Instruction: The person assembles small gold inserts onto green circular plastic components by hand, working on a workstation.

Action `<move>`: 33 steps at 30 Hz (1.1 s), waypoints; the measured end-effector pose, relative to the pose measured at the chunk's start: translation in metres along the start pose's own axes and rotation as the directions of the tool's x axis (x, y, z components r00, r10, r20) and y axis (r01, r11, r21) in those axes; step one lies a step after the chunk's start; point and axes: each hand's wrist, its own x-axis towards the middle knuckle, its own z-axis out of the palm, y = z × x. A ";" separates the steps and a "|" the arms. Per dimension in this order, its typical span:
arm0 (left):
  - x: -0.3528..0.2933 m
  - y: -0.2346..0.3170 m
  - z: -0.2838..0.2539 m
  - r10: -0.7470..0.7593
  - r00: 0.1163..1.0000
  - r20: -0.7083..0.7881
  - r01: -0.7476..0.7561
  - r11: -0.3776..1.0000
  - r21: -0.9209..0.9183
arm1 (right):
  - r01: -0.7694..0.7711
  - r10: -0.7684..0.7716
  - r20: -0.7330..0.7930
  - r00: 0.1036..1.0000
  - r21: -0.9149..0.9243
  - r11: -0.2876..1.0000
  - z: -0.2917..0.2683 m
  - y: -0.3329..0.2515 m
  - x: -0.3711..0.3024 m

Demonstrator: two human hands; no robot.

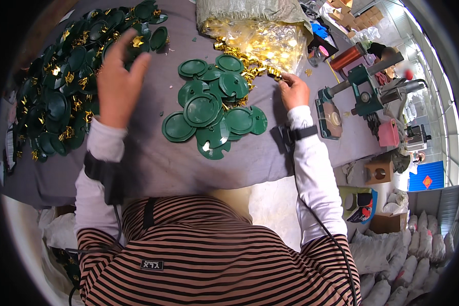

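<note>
My left hand [118,81] is raised at the near edge of a big heap of green discs with gold pieces [56,104]. Its thumb and fingers are apart and nothing shows in it. My right hand [294,93] is closed, thumb and fingertips together, beside the small shiny gold pieces [247,66]. What it pinches, if anything, is too small to make out. Between the hands lies a loose pile of round green plastic discs [201,110], some with a notch in the rim. No gold pieces are fixed on the discs facing up there.
A clear plastic bag [278,48] of gold pieces in a woven sack [250,9] lies at the far side of the grey-covered table [199,178]. A green hand press [362,94] stands right, near a pink container [387,133]. Filled white sacks [413,255] lie lower right.
</note>
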 end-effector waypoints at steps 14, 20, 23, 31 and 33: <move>-0.085 0.010 0.050 0.340 0.823 0.456 -0.351 0.934 -0.063 | 0.142 -0.102 0.178 0.979 -0.232 0.962 0.006 0.027 -0.003; -0.075 0.014 0.044 -0.284 0.862 0.419 0.457 0.795 -0.400 | 0.152 -0.144 -0.094 0.985 0.076 0.985 -0.013 0.010 -0.020; -0.074 0.030 0.043 -0.376 0.764 0.524 0.644 0.491 -0.586 | 0.027 -0.020 -0.022 1.000 0.403 0.915 -0.033 -0.076 -0.050; -0.087 0.044 0.047 -0.268 0.743 0.614 0.667 0.381 -0.641 | 0.439 -0.449 -0.072 0.890 0.394 0.807 -0.005 -0.137 -0.105; -0.093 0.047 0.048 -0.214 0.767 0.605 0.613 0.525 -0.590 | 0.457 -0.448 -0.113 0.887 0.360 0.814 0.001 -0.133 -0.108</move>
